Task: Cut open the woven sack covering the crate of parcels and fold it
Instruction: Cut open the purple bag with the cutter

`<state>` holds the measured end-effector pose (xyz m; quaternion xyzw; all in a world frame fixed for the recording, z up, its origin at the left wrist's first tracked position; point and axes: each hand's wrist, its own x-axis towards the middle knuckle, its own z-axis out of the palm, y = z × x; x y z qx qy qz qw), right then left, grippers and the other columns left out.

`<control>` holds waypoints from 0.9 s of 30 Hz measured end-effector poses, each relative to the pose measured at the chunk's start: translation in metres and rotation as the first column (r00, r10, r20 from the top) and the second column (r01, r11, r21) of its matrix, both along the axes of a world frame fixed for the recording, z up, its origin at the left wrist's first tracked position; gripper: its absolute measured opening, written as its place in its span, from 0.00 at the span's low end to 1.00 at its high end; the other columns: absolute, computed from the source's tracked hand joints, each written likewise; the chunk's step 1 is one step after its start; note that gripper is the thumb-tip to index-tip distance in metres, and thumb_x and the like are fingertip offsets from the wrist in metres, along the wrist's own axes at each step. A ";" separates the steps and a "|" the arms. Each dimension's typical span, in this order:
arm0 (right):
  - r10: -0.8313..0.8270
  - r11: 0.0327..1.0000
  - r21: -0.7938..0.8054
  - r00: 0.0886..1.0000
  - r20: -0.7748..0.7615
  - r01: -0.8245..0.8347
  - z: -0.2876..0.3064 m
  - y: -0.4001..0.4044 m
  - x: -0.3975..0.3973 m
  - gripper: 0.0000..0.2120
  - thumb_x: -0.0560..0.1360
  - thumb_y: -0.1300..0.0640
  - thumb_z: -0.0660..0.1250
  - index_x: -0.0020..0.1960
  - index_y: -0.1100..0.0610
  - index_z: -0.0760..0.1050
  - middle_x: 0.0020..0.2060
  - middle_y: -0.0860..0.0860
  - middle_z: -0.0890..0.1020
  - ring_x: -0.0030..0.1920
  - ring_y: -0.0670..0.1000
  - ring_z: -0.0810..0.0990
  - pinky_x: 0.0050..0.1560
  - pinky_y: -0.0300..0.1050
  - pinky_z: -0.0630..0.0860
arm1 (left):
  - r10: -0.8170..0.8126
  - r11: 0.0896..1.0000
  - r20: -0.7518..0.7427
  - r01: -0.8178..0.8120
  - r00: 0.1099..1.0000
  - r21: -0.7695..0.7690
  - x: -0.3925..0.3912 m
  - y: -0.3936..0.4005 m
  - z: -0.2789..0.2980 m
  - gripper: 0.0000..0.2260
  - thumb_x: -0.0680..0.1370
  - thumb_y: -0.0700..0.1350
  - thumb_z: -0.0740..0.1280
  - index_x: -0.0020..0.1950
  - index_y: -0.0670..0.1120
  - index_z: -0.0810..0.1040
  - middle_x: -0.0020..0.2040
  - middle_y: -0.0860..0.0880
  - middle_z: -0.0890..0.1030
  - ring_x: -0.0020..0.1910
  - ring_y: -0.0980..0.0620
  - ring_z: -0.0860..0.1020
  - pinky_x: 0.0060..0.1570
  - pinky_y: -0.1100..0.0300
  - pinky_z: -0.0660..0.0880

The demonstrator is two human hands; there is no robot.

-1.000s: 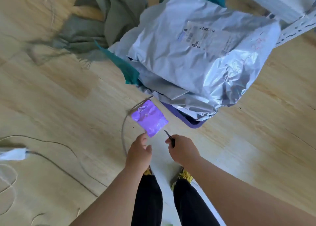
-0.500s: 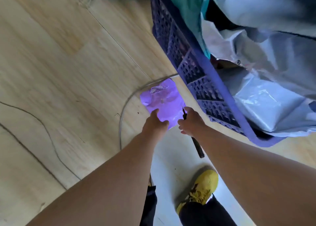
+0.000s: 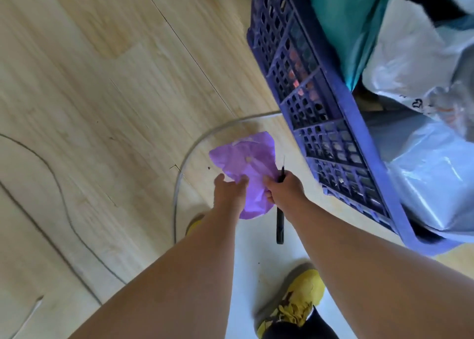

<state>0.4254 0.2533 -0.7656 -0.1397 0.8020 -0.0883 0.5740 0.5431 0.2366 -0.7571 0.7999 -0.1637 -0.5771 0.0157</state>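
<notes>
A small crumpled purple plastic bag is low over the wooden floor beside the blue-purple lattice crate. My left hand grips the bag's left edge. My right hand pinches its right edge and also holds a thin black cutter, blade up and handle hanging down. The crate holds silver-white parcels and a teal parcel. The woven sack is out of view.
A grey cord curves across the floor from under the crate, close to the bag. Dark thin cables run over the boards at left. My yellow shoe stands on a white strip of floor below my arms.
The view has dropped closer to the floor and the crate's side. Both hands went from beside the purple bag to gripping it at either edge; the cutter stays in my right hand.
</notes>
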 end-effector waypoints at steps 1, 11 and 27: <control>0.078 0.996 -0.029 0.995 -0.065 -0.080 0.015 0.004 0.004 0.07 0.76 0.55 0.67 0.50 0.58 0.72 0.37 0.53 0.79 0.39 0.57 0.78 0.43 0.50 0.77 | 0.018 1.000 0.038 -0.017 0.999 -0.004 0.006 0.005 0.012 0.30 0.76 0.52 0.68 0.74 0.43 0.63 0.63 0.46 0.75 0.57 0.44 0.76 0.50 0.59 0.69; 0.066 0.969 -0.218 0.974 -0.218 -0.115 0.209 0.025 0.034 0.11 0.75 0.52 0.65 0.38 0.51 0.65 0.34 0.50 0.75 0.34 0.53 0.73 0.29 0.44 0.64 | 0.068 0.978 -0.070 -0.081 0.995 -0.192 0.029 0.017 0.185 0.12 0.76 0.46 0.70 0.52 0.39 0.76 0.41 0.44 0.77 0.35 0.47 0.74 0.33 0.61 0.71; -0.434 0.774 -0.620 0.821 -0.371 0.129 0.475 -0.033 -0.075 0.12 0.73 0.51 0.68 0.38 0.55 0.67 0.27 0.46 0.72 0.31 0.49 0.70 0.30 0.38 0.65 | -0.193 0.833 -0.263 0.016 0.945 -0.553 -0.047 -0.059 0.456 0.12 0.74 0.46 0.72 0.54 0.54 0.73 0.43 0.58 0.82 0.39 0.62 0.80 0.42 0.65 0.75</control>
